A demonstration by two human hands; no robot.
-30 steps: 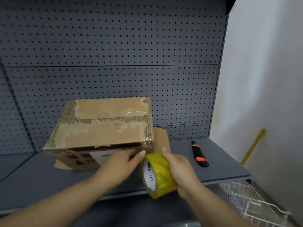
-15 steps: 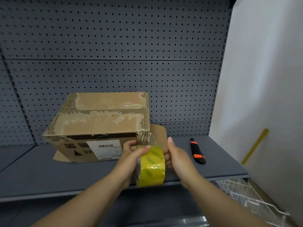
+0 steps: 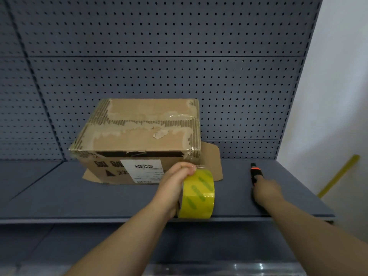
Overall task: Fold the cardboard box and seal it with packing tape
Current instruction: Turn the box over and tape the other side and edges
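A worn cardboard box (image 3: 139, 140) stands on the grey shelf (image 3: 79, 196), its top flaps down and a white barcode label on its front. My left hand (image 3: 174, 183) grips a yellow roll of packing tape (image 3: 197, 194) just in front of the box's right front corner. A short clear strip of tape runs from the roll toward that corner. My right hand (image 3: 265, 191) is blurred and rests over the near end of a black and orange utility knife (image 3: 254, 170) lying on the shelf to the right. How its fingers sit on the knife is unclear.
A grey pegboard wall (image 3: 179, 66) rises behind the shelf. A loose cardboard flap (image 3: 212, 162) sticks out at the box's right side. A white wall (image 3: 338, 96) with a leaning yellow strip (image 3: 338, 176) bounds the right. The shelf's front edge lies just below the roll.
My right hand has let go of the tape roll and moved right onto the utility knife. My left hand now holds the roll alone, at about the same spot.
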